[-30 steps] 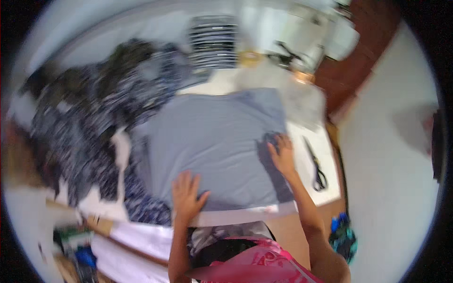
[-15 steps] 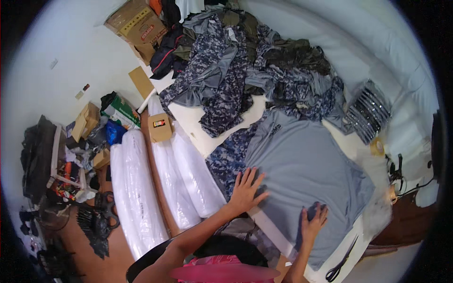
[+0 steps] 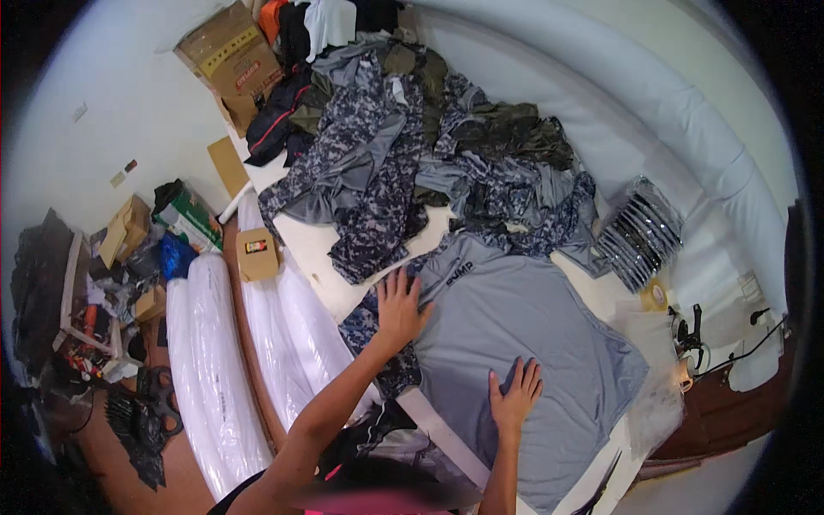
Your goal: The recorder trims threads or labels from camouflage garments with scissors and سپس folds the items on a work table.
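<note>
A grey T-shirt (image 3: 524,330) lies spread flat on the white table (image 3: 322,249). My left hand (image 3: 400,307) rests flat with fingers apart on the shirt's left edge, next to a blue camouflage garment (image 3: 378,339) that pokes out from beneath it. My right hand (image 3: 515,395) presses palm down on the shirt's near part, fingers spread. Neither hand holds anything.
A heap of camouflage and grey clothes (image 3: 412,163) covers the far table. A stack of clear-bagged garments (image 3: 639,232) and a tape roll (image 3: 655,296) lie right. White fabric rolls (image 3: 215,360), cardboard boxes (image 3: 227,60) and clutter stand on the floor left.
The view has swung left, away from the table's right side with the scissors. My left hand has slid further up the shirt's left edge; my right hand stays flat on the shirt.
</note>
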### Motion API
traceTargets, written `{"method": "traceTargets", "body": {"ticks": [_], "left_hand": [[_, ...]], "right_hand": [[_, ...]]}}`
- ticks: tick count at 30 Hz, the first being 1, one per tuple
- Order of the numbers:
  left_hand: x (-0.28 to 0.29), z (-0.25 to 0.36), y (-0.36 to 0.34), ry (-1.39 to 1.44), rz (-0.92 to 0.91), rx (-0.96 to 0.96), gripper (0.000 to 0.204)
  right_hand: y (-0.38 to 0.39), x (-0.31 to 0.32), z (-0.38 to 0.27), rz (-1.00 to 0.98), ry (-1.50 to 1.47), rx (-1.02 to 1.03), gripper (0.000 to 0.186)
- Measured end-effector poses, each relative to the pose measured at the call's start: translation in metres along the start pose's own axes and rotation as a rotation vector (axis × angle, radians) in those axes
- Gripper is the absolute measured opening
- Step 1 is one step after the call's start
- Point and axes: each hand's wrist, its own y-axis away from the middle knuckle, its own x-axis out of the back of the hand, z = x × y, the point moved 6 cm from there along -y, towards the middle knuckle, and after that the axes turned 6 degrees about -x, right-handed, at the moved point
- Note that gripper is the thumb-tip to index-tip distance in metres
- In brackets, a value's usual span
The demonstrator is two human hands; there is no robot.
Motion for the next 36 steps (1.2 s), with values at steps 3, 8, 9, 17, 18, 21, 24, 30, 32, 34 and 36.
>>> {"method": "traceTargets", "body": {"ticks": [3,8,9,17,18,21,24,30,32,34,36], "left_hand": [[-0.016,0.011,-0.013,0.049,-0.019,-0.081,0.053],[-0.04,0.005,-0.029,-0.011,-0.047,-0.092,0.054],[-0.044,0.0,-0.027,-0.017,-0.077,-0.035,0.059],[-0.053,0.004,-0.028,-0.23,-0.14,0.066,0.065],[-0.051,0.005,-0.032,-0.197,-0.135,0.056,0.065],[-0.041,0.003,-0.039,-0.028,-0.082,0.081,0.055],[-0.034,-0.019,-0.058,0.136,-0.037,0.14,0.045],[-0.063,-0.079,-0.096,0.158,-0.126,0.12,0.034],[-0.086,-0.095,-0.106,0.201,-0.388,0.134,0.028],[-0.09,-0.099,-0.115,0.228,-0.383,0.112,0.023],[-0.095,-0.099,-0.124,0.438,-0.494,0.033,0.029]], "right_hand": [[-0.005,0.002,-0.003,-0.003,0.0,0.012,0.073],[-0.005,0.0,-0.006,0.0,0.001,0.028,0.072],[-0.004,0.0,-0.006,-0.011,0.01,0.018,0.072],[-0.001,0.001,-0.006,-0.048,-0.003,0.01,0.073],[-0.001,0.0,-0.004,-0.045,0.003,0.005,0.073],[-0.002,-0.005,0.003,-0.038,0.011,-0.005,0.074],[-0.004,-0.002,0.001,-0.027,0.003,-0.003,0.074],[-0.002,-0.001,0.004,0.008,-0.003,0.015,0.074],[-0.002,0.0,0.0,0.026,-0.016,0.03,0.074],[-0.001,-0.002,0.001,-0.01,0.001,0.014,0.074],[-0.002,-0.001,0.0,-0.01,0.002,0.013,0.074]]}}
